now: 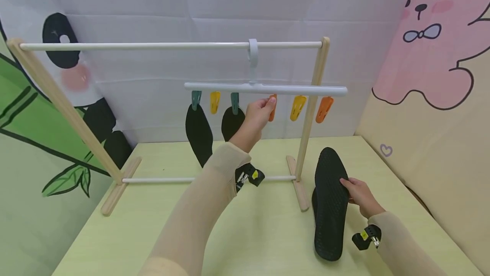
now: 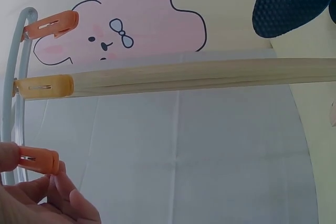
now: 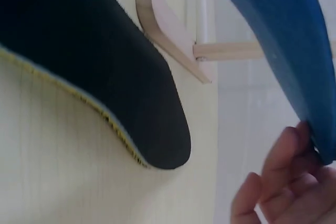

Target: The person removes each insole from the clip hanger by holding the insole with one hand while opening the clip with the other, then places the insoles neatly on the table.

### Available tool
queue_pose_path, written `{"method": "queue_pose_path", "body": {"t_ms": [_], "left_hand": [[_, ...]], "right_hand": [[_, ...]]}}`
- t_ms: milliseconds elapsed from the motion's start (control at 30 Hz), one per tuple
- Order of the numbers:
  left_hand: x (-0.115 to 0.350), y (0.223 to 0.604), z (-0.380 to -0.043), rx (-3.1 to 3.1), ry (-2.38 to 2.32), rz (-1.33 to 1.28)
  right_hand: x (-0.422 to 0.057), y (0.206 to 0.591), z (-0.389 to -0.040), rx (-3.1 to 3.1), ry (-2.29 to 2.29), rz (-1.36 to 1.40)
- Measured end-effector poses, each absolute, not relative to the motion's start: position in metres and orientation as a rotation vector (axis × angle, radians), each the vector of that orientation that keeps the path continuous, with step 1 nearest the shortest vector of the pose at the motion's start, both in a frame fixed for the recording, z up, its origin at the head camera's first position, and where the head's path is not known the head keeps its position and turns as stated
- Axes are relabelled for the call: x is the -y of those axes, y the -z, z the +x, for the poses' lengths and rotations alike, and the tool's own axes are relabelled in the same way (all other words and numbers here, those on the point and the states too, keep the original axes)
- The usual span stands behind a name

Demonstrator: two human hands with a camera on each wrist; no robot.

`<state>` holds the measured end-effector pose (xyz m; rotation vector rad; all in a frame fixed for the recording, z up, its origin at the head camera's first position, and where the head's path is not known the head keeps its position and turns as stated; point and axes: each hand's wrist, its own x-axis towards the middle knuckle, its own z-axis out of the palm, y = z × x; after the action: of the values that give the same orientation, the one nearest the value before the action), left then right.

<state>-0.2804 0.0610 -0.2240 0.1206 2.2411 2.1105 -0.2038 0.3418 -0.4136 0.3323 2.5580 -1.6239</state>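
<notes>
My left hand is up at the white hanger, pinching an orange clip between thumb and fingers. Lower right, my right hand grips a black shoe insole by its edge; this insole is raised upright and looks blue in the right wrist view. Beneath it, a second insole with a yellowish edge lies on the table, mostly hidden from the head view. Two dark insoles hang from green clips left of my left hand, the nearer one partly covered by my arm.
A wooden rack with a white top rail carries the hanger. Yellow clips and another orange clip hang along the bar. The rack's right foot stands left of the held insole. A cartoon-printed wall rises behind.
</notes>
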Motion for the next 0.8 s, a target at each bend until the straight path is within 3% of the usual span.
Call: {"method": "queue_pose_path", "body": {"t_ms": [800], "left_hand": [[-0.06, 0.227, -0.286, -2.208, -2.143, 0.116]], "right_hand": [[-0.377, 0.425, -0.204, -2.521, 1.408, 0.293]]}}
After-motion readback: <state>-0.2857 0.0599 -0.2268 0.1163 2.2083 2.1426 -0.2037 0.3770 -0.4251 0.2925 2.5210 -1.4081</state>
